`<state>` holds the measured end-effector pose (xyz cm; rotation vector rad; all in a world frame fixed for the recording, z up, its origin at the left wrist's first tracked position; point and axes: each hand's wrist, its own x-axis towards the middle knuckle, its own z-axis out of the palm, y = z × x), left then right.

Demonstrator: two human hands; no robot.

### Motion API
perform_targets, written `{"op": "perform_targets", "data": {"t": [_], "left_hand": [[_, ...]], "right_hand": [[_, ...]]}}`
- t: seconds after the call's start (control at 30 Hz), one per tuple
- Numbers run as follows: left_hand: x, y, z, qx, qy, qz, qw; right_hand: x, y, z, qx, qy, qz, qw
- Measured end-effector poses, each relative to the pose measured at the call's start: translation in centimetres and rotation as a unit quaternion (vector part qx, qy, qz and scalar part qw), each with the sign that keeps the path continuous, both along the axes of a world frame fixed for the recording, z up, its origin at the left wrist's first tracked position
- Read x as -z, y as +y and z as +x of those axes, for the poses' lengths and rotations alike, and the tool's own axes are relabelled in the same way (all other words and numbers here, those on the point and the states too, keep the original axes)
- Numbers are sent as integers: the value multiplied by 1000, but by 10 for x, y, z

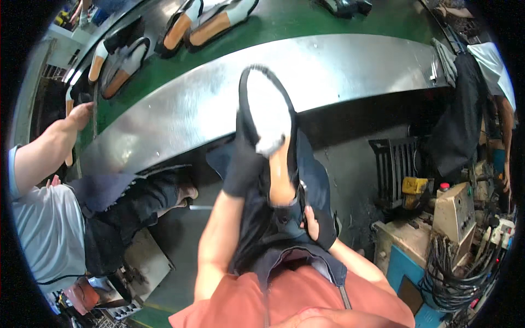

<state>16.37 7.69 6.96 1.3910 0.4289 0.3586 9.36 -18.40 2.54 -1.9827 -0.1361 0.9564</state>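
A black shoe (pixel 281 180) with a white front lining and a tan heel insole is held up before me, toe pointing away. My left hand (pixel 249 156), in a black covering, wraps round its left side. A white-covered fingertip or thumb of that hand presses on the inside of the shoe. Low at the right of the heel is my right hand (pixel 318 225), in a black fingerless covering, its fingers curled. Beside those fingers a thin dark, partly shiny thing shows against the heel; I cannot make out its kind.
Beyond the shoe runs a metal bench edge (pixel 355 65) with a green belt (pixel 306 22) behind it, carrying several similar shoes (pixel 210 27). At left a co-worker's arm (pixel 54 142) reaches to the belt. On the right stand a machine box (pixel 454 210) and coiled black cables (pixel 448 273).
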Motion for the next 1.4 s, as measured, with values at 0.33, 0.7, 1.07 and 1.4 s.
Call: {"op": "perform_targets", "data": {"t": [0.33,0.7,1.07,1.4], "left_hand": [[-19,120,173,319,-36,577,751],[1,220,237,-12,201,651,732],[7,175,53,-58,-14,139,988],[-32,36,-143,-48,-47,292,954]], "right_hand": [[60,53,107,26,176,25,984],[86,58,118,21,242,43,969],[71,45,87,88,182,121,972],[-24,0,71,9,93,143,985]]}}
